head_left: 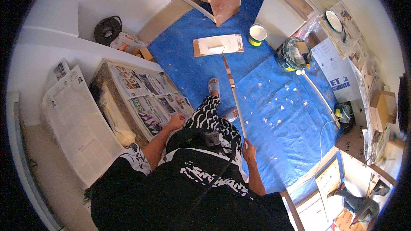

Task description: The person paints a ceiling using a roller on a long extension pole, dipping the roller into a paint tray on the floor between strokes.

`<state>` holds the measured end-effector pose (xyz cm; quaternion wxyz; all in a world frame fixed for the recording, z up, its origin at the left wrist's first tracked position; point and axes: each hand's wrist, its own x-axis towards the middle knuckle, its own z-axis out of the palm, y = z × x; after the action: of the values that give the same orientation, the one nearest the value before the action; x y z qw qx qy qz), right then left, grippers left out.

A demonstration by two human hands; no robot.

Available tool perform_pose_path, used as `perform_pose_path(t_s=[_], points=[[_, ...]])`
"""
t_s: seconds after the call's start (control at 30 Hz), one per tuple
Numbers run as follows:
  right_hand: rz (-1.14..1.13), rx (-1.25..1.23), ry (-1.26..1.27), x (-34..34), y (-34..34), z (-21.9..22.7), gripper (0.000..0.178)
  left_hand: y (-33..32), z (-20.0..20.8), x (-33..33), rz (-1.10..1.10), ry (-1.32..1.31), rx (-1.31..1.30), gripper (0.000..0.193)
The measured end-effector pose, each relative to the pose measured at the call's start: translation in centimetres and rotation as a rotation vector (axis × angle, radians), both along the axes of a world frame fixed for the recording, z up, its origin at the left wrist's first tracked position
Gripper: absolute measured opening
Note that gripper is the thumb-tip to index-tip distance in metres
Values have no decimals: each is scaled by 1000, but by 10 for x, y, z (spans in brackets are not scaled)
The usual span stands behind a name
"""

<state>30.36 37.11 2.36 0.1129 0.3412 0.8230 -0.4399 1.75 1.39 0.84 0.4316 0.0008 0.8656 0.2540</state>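
My right hand (249, 150) is closed around the long pole (239, 113) of a paint roller, at hip height. The pole runs forward to a white roller head (216, 50), which rests on a flat board (199, 47) partly coated in white, with bare brown at its ends. My left hand (176, 121) is at my left side with its fingers curled in and nothing visible in them. It is nearest to the newspaper sheets (147, 83) spread over a low piece on the left.
Blue sheeting (274, 98) with white flecks covers the floor. A paint bucket (257, 34) stands beyond the board, near a dark, paint-smeared bucket (291, 55). Another pole (321, 96) lies at right. A wooden cabinet (227, 6) stands ahead; cardboard boxes (382, 109) line the right side.
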Motion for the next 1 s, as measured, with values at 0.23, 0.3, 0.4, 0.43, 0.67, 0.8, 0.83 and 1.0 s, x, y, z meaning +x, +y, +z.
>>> perform_pose_path(t_s=[0.23,0.3,0.4,0.43,0.67,0.8,0.83,1.0], points=[[50,43,245,-85,26,-42,28,-16,7,-14,67,59,8,30],[83,81,273,-102,34,-49,28,-15,17,-14,90,50,-6,30],[75,38,200,-121,37,-42,29,-14,27,-14,73,56,-16,33],[85,38,201,-122,37,-42,28,-17,25,-10,56,53,-20,35],[70,11,84,-78,18,-26,28,-9,14,-11,81,19,-19,29],[86,-1,48,-27,7,-7,31,-10,-10,-14,-31,63,-12,30],[68,-22,48,-17,6,-1,32,-7,-13,-16,-23,64,-3,30],[29,-13,21,4,-3,23,31,14,-2,-25,-140,105,19,29]])
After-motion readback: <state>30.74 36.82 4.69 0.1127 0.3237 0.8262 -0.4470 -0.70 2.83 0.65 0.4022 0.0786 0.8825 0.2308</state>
